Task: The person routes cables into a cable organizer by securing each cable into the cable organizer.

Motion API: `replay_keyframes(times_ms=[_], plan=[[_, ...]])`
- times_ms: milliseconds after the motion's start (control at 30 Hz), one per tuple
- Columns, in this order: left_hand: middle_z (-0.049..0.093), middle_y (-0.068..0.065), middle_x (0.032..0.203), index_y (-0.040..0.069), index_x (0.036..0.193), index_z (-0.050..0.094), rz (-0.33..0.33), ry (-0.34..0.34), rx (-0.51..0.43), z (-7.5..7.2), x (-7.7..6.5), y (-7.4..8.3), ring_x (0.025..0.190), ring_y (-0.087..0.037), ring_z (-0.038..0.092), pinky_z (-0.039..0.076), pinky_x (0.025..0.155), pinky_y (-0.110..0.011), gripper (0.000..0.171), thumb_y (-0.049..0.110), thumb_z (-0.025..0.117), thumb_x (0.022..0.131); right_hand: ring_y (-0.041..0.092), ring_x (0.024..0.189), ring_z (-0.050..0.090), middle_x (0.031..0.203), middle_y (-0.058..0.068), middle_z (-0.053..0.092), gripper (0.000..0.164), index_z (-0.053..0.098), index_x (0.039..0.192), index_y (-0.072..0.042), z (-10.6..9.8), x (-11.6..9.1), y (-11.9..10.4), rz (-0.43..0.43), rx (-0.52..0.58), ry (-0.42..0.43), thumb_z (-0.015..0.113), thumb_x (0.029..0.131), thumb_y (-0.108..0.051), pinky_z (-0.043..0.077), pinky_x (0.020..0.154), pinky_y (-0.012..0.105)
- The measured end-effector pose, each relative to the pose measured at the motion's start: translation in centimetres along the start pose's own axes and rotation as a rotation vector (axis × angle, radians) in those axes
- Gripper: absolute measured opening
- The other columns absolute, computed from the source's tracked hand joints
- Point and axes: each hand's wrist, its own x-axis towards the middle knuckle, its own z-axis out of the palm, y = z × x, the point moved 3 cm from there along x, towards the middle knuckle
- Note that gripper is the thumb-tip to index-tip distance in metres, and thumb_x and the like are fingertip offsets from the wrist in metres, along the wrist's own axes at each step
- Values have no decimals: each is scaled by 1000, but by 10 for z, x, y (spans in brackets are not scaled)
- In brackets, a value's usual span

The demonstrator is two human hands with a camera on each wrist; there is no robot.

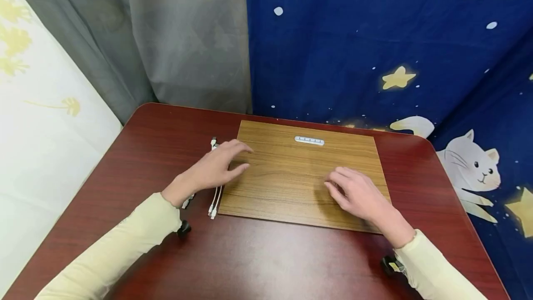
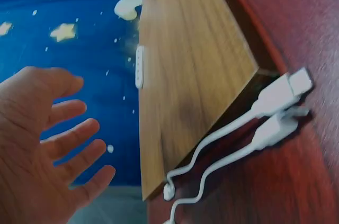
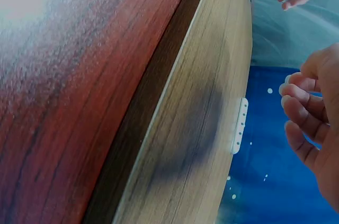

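A brown wood-grain board [image 1: 276, 184] lies flat on the dark red table. Near its far edge sits a white slotted strip [image 1: 309, 140], shaped like a cable holder. White USB cables [image 1: 215, 200] lie along the board's left side; two plugs show large in the left wrist view. My left hand [image 1: 214, 165] hovers above the cables and the board's left edge, fingers spread and holding nothing. Over the right part of the board hangs my right hand [image 1: 356, 193], its fingers loosely bent with nothing in them. Its shadow falls on the board.
The dark red table [image 1: 266, 263] extends around the board, with a rounded far edge. Beside the left wrist lie a few more small cable ends [image 1: 187, 203]. Behind the table hang a grey curtain [image 1: 191, 36] and a blue star-patterned curtain [image 1: 333, 50].
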Motion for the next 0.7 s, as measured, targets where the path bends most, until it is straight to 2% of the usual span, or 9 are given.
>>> replay_keyframes(times_ms=[133,233,400,567,700], plan=[[64,-10,112,3,122,65,-103,84,-27,-12,-2,-16,100,-28,61,47,87,-43,29,15,71,97,8,61,44,76,-10,50,13,60,86,-17,2,-1,-5,18,-25,-6,71,91,-13,44,53,32],[64,-7,104,4,117,66,-193,126,-35,-21,-5,-28,92,-24,62,49,80,-41,23,16,69,98,7,59,44,75,-11,50,16,59,84,-18,5,-1,-9,6,-30,-9,72,90,-13,43,50,31],[63,-3,96,6,112,68,-326,172,-21,-34,-8,-46,85,-20,60,48,76,-40,19,21,66,100,8,61,45,75,-10,50,15,59,83,-18,9,0,-15,-23,-41,-7,70,92,-17,45,50,32],[65,-5,93,7,108,68,-441,180,37,-44,-13,-59,83,-22,60,48,72,-44,19,24,66,99,12,66,48,78,-8,49,13,60,85,-18,12,2,-18,-28,-47,-25,64,97,-23,47,56,35],[65,-7,93,6,107,66,-549,134,53,-48,-19,-71,79,-25,61,47,70,-47,21,26,65,99,17,74,52,85,-5,51,15,63,90,-17,13,4,-19,-23,-57,-54,60,100,-28,50,66,40]])
